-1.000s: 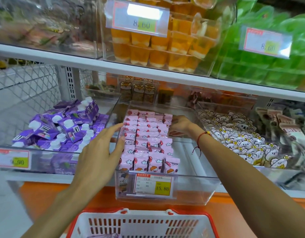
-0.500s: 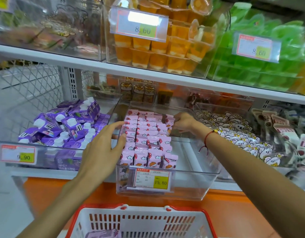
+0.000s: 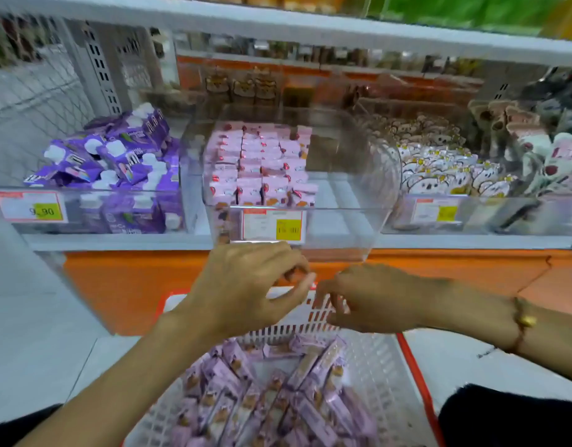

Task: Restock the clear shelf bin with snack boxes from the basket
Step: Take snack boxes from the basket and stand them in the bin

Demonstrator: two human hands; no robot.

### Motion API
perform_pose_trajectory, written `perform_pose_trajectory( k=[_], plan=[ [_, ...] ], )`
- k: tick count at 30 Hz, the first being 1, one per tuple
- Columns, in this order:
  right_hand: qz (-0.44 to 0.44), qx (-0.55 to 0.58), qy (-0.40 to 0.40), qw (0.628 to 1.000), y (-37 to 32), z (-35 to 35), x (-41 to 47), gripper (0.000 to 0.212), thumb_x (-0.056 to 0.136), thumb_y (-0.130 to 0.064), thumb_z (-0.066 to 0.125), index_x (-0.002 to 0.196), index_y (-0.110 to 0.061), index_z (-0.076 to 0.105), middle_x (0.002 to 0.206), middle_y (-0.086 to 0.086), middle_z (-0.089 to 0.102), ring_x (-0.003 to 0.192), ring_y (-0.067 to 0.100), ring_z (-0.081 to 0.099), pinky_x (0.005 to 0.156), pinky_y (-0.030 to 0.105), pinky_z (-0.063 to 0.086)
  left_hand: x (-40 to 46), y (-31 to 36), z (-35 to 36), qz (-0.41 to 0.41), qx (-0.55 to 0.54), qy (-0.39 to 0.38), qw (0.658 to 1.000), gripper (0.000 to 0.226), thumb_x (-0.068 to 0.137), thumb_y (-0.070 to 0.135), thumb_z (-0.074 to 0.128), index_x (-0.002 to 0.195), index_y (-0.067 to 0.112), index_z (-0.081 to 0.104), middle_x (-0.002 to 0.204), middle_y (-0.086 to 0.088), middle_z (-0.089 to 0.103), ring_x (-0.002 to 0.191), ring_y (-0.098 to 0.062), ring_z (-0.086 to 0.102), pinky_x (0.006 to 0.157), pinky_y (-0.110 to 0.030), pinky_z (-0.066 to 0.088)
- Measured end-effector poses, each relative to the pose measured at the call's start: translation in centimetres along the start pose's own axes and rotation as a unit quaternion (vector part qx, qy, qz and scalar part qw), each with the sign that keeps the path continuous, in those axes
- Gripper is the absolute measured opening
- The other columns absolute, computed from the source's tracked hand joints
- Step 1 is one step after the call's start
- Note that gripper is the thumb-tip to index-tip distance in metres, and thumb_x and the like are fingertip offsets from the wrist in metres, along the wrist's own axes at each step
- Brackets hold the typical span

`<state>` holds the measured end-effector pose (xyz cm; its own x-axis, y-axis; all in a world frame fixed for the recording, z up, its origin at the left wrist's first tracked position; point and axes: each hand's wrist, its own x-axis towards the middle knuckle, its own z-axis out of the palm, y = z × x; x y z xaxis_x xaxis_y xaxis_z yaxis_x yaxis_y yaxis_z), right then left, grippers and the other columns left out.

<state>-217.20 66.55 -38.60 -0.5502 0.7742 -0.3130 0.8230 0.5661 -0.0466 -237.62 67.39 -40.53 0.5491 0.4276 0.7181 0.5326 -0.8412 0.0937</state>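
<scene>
Basket (image 3: 379, 359) now below, hands (image 3: 246, 285) withdrawn from bin (image 3: 342, 221)

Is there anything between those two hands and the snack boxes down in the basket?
Nothing visible. The left hand and right hand hover empty over the open-topped basket, with the snack boxes lying uncovered below them.

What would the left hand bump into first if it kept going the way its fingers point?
Probably the right hand. The left hand has fingers aimed rightward, nearly touching the other's fingertips above the basket rim. Depth is unclear, so it might slip past.
</scene>
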Motion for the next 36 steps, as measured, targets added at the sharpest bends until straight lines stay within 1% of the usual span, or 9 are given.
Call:
perform_pose_trajectory(
  k=[3,6,15,19,24,26,28,32,36],
  plan=[
    [0.031,-0.040,-0.187,0.981,1.4,7.8,3.6,0.034,0.095,-0.028,0.052,0.127,-0.017,0.054,0.125,0.006,0.059,0.113,0.027,0.055,0.089,0.031,0.046,-4.8,-0.4,4.9,-0.123,-0.034,-0.254,0.959,0.024,0.091,0.046,0.045,0.098,0.031,0.063,0.092,0.016,0.067,0.074,-0.004,0.063,0.055,-0.020,0.042],
    [0.097,-0.023,-0.194,0.976,2.8,15.0,6.6,0.035,0.097,-0.017,0.046,0.129,-0.004,0.050,0.127,0.016,0.056,0.107,0.029,0.057,0.094,0.039,0.048,-11.7,-2.2,10.1,-0.292,-0.113,-0.424,0.850,0.032,0.095,0.033,0.049,0.127,0.029,0.052,0.124,0.010,0.058,0.105,-0.011,0.058,0.084,-0.027,0.048],
    [0.098,0.219,-0.038,0.970,-3.4,31.0,4.3,0.043,0.093,-0.041,0.053,0.116,-0.006,0.061,0.116,0.016,0.061,0.107,0.029,0.061,0.077,0.034,0.053,-22.7,0.3,17.6,-0.498,-0.261,-0.495,0.663,0.055,0.082,0.010,0.068,0.133,0.020,0.048,0.133,-0.004,0.053,0.119,-0.023,0.053,0.090,-0.034,0.049],
    [0.115,0.259,-0.097,0.954,-2.1,31.1,5.6,0.051,0.095,-0.041,0.049,0.138,-0.014,0.044,0.140,0.009,0.045,0.127,0.026,0.045,0.100,0.035,0.039,-23.5,1.6,19.8,-0.411,-0.186,-0.595,0.665,0.056,0.082,0.018,0.067,0.134,0.017,0.045,0.144,-0.010,0.040,0.129,-0.025,0.043,0.100,-0.034,0.042],
    [0.165,0.410,-0.136,0.887,-0.8,30.3,5.8,0.020,0.096,-0.028,0.054,0.110,-0.014,0.057,0.087,0.010,0.054,0.077,0.020,0.053,0.072,0.029,0.043,-24.1,1.8,19.6,-0.415,-0.124,-0.545,0.718,0.042,0.088,0.020,0.059,0.128,0.017,0.046,0.132,-0.009,0.047,0.120,-0.028,0.049,0.094,-0.037,0.044],
    [0.211,0.547,-0.106,0.803,-0.1,28.7,5.8,0.020,0.096,-0.022,0.055,0.077,-0.017,0.048,0.070,0.006,0.038,0.061,0.014,0.039,0.059,0.028,0.037,-24.0,1.1,18.5,-0.488,-0.153,-0.474,0.717,0.032,0.088,0.026,0.062,0.113,0.015,0.046,0.110,-0.009,0.059,0.102,-0.026,0.059,0.082,-0.035,0.047],
    [0.259,0.664,-0.055,0.699,0.9,26.8,5.6,0.013,0.094,-0.028,0.057,0.089,-0.016,0.060,0.082,0.005,0.053,0.071,0.014,0.052,0.064,0.034,0.048,-23.0,0.0,17.2,-0.585,-0.188,-0.355,0.705,0.027,0.086,0.030,0.066,0.094,0.015,0.044,0.088,-0.009,0.062,0.075,-0.020,0.059,0.066,-0.030,0.047],
    [0.266,0.798,0.014,0.540,2.3,22.3,5.5,0.041,0.091,-0.032,0.060,0.126,-0.010,0.059,0.081,-0.003,0.063,0.074,0.014,0.059,0.073,0.033,0.053,-18.9,-2.8,13.6,-0.762,-0.427,-0.113,0.474,0.043,0.080,0.032,0.071,0.110,0.012,0.048,0.110,-0.015,0.064,0.085,-0.019,0.068,0.061,-0.021,0.056],
    [0.243,0.777,0.013,0.580,2.4,17.3,5.0,0.043,0.085,-0.056,0.053,0.111,-0.023,0.064,0.086,-0.006,0.068,0.084,0.012,0.064,0.080,0.028,0.051,-15.3,-3.6,10.5,-0.753,-0.566,-0.035,0.334,0.050,0.065,0.023,0.077,0.109,0.010,0.060,0.105,-0.019,0.059,0.095,-0.028,0.068,0.064,-0.031,0.060]
  ],
)
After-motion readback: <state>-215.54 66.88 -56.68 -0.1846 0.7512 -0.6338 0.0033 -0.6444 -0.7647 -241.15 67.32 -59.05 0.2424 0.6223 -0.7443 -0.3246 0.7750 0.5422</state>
